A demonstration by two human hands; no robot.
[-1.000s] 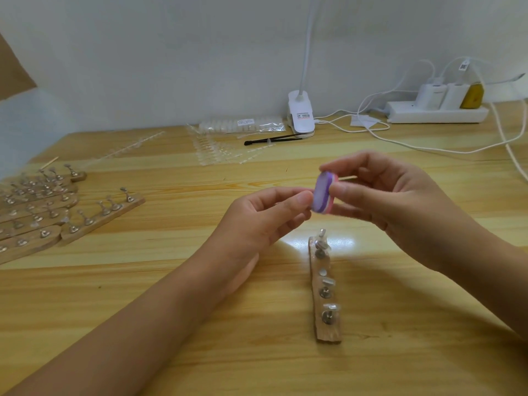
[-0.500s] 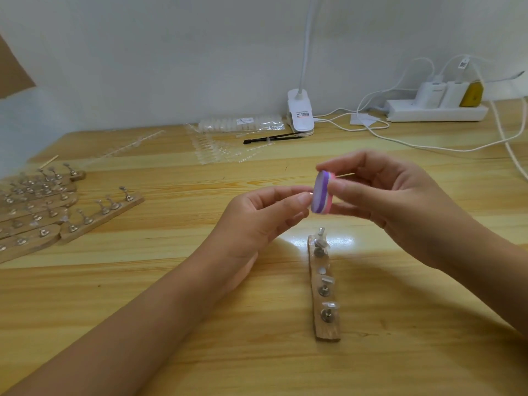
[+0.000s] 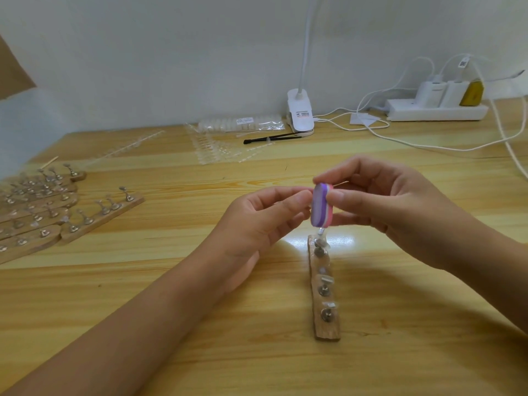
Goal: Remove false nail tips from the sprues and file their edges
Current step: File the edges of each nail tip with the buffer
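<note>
My right hand [image 3: 383,201] pinches a small oval file block [image 3: 321,205], purple with white and pink layers, held on edge above the table. My left hand [image 3: 265,221] has its thumb and fingertips pressed together right against the block's purple face; whatever it pinches is too small and clear to make out. Just below the hands lies a wooden strip [image 3: 325,287] with several metal nail stands, some with clear tips on them. Clear sprues of nail tips [image 3: 217,151] lie further back on the table.
Several more wooden strips with metal stands [image 3: 51,212] lie at the left. A bag of nail tips [image 3: 240,124], a black tool [image 3: 271,137], a white clip lamp [image 3: 300,115] and a power strip [image 3: 437,110] with trailing cables line the back wall.
The file block has shifted very slightly against my left fingertips. Both hands stay almost in the same place above the wooden strip.
</note>
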